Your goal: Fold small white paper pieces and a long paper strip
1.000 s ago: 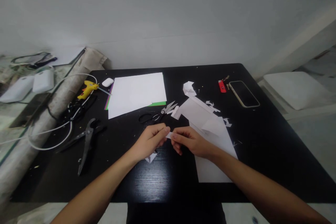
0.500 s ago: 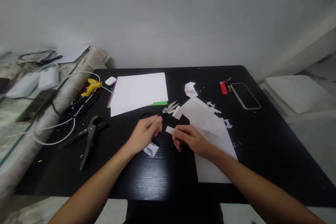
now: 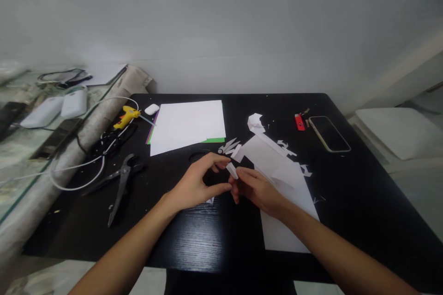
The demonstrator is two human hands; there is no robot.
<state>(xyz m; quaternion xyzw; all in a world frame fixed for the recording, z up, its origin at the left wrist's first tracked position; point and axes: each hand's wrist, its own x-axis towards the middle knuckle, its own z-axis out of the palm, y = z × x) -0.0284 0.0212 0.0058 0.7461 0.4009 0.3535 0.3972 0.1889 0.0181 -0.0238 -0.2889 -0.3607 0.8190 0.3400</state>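
A small folded strip of white paper (image 3: 231, 170) is pinched between the thumb and fingers of my right hand (image 3: 258, 189). My left hand (image 3: 199, 179) curves around the strip's left side, thumb and fingers apart; whether a fingertip touches the strip I cannot tell. Just beyond lie the scissors (image 3: 229, 146), blades pointing away, their handles partly hidden by my left hand. Cut white paper pieces (image 3: 237, 153) rest beside the blades. Below my right wrist a large white sheet (image 3: 287, 233) lies flat. Under my left thumb a white paper piece (image 3: 210, 200) peeks out.
At the back left are a stack of paper (image 3: 188, 122), a yellow glue gun (image 3: 127, 117) and a white case (image 3: 151, 109). Pliers (image 3: 122, 179) lie at left near a white cable (image 3: 78, 188). Crumpled paper (image 3: 255, 123), a red lighter (image 3: 299, 122) and a phone (image 3: 329, 134) lie right.
My left hand has let go of the scissors, opened and moved right to the paper strip. The strip has turned in my right hand. The whole view has shifted slightly.
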